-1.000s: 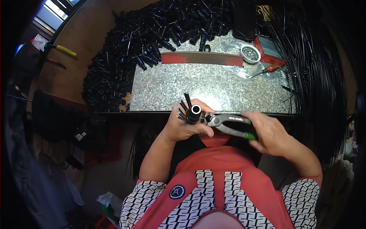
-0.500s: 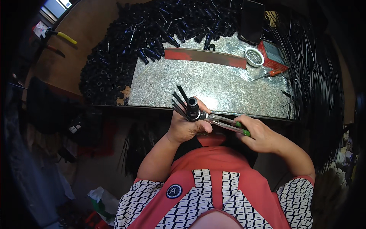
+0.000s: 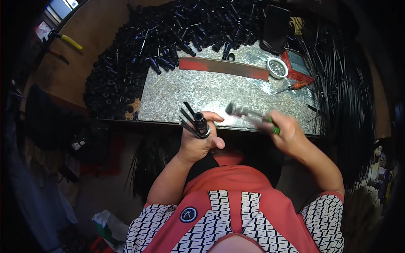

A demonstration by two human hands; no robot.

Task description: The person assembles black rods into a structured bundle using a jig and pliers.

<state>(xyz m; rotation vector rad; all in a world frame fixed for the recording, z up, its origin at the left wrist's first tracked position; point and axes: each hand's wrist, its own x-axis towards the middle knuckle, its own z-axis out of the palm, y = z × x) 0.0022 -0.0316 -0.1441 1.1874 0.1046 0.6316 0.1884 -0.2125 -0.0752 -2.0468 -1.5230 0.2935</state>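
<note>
My left hand (image 3: 193, 146) is closed round a short black tubular fitting (image 3: 201, 122), its round open end up and a bright metal ring near its lower end. Several thin black strips (image 3: 186, 113) stick out beside it on the left, in the same grip. My right hand (image 3: 288, 131) grips the green handles of a pair of metal pliers (image 3: 249, 114), smeared by motion. The jaws point left over the worktop's near edge, apart from the fitting. Whether anything is between them, I cannot tell.
A speckled stone worktop (image 3: 168, 99) lies ahead, with a heap of black fittings (image 3: 114, 80) behind and left. Across it lie a red-brown bar (image 3: 223, 68), a white bowl (image 3: 277, 68) of small metal pieces, a red box (image 3: 297, 67), a screwdriver (image 3: 295, 86) and long black strips (image 3: 346, 92).
The pliers have come off the fitting, moving up and away from my left hand with my right hand. My left hand has shifted slightly left and down, still holding the fitting and strips.
</note>
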